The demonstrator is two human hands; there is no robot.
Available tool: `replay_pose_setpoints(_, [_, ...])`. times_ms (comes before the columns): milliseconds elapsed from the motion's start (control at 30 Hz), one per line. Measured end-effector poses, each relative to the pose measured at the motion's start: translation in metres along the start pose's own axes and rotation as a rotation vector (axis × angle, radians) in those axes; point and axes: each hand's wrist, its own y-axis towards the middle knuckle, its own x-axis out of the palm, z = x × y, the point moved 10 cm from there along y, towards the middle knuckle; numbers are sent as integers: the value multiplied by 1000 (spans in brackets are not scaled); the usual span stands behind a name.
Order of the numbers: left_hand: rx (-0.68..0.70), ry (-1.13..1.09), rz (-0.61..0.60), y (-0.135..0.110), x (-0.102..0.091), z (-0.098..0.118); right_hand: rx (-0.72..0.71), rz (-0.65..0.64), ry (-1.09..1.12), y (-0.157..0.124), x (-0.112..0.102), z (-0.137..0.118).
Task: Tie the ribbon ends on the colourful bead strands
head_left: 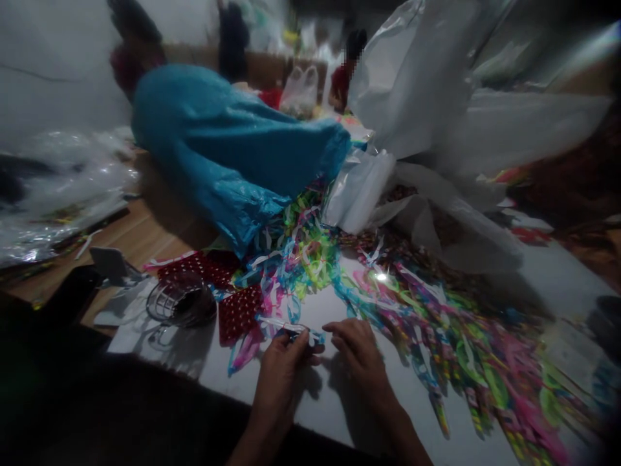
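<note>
My left hand [286, 356] is closed, thumb against fingers, on a slim white-and-blue plastic piece [279, 323] that looks like a small toy or trinket. Just to its right, my right hand [356, 346] has its fingers stretched toward the piece's end, with nothing visible in them. A loose heap of similar pink, green and blue plastic pieces [313, 259] lies beyond both hands. More of these, with long colourful strips [466, 362], spread over the white tabletop [228, 382] to the right. Two dark red dotted pads [239, 314] lie left of the heap.
At left stand a dark round wire basket [180, 301] and a small phone-like stand [109, 265]. A big blue plastic bag [218, 136] rises behind the heap. A white plastic roll [359, 188] and large translucent bags [412, 77] are at right. People [339, 84] appear in the background.
</note>
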Motion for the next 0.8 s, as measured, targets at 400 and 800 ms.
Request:
replay_pose_setpoints(400, [-1, 74, 54, 9, -19, -3, 177, -61, -355, -4, -2, 23])
replay_pose_setpoints(800, [2, 98, 6, 10, -23, 4, 127, -161, -294, 32, 42, 15])
